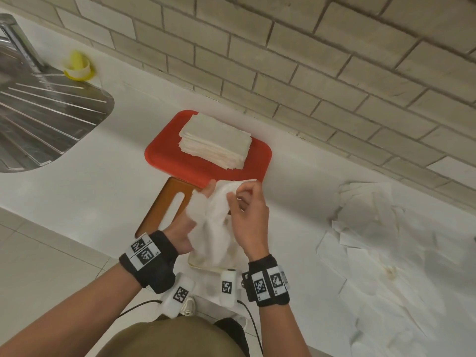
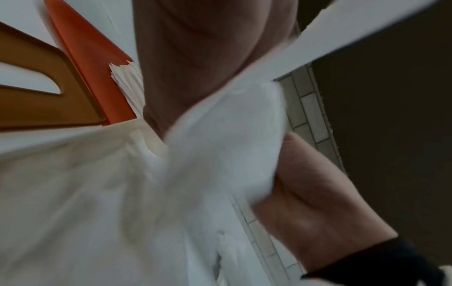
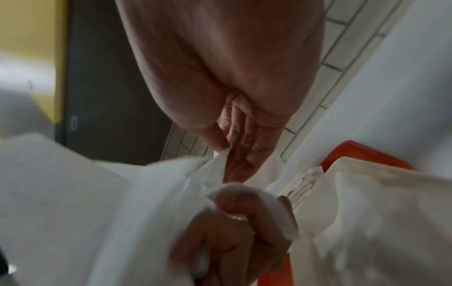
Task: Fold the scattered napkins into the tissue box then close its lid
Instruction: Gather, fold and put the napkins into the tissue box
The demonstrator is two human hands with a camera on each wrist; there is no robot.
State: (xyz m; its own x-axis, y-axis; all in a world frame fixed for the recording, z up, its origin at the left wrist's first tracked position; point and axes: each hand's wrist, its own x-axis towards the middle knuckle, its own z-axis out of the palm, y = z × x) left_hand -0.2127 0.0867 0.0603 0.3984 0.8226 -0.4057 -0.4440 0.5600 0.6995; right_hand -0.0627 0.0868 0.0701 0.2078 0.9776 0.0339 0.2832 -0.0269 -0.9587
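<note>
Holding a crumpled white napkin between both hands, we work just above the cream tissue box, whose near rim shows below our wrists at the counter's front edge. Our left hand is under and behind the napkin, palm up, fingers reaching along its far side, one fingertip showing past the top edge; the left wrist view shows the thumb pressed against the paper, so this hand grips it. Our right hand comes over the top with fingers curled, and the right wrist view shows its fingertips pinching an upper corner of the same napkin. The wooden lid, with its long slot, lies flat on the counter just left of the box, partly hidden by our left hand. Beyond the lid sits a red tray carrying a neat stack of folded napkins. A loose heap of unfolded napkins is spread across the counter well to the right. To the far left are a steel sink drainer and a small yellow object near the brick wall.
</note>
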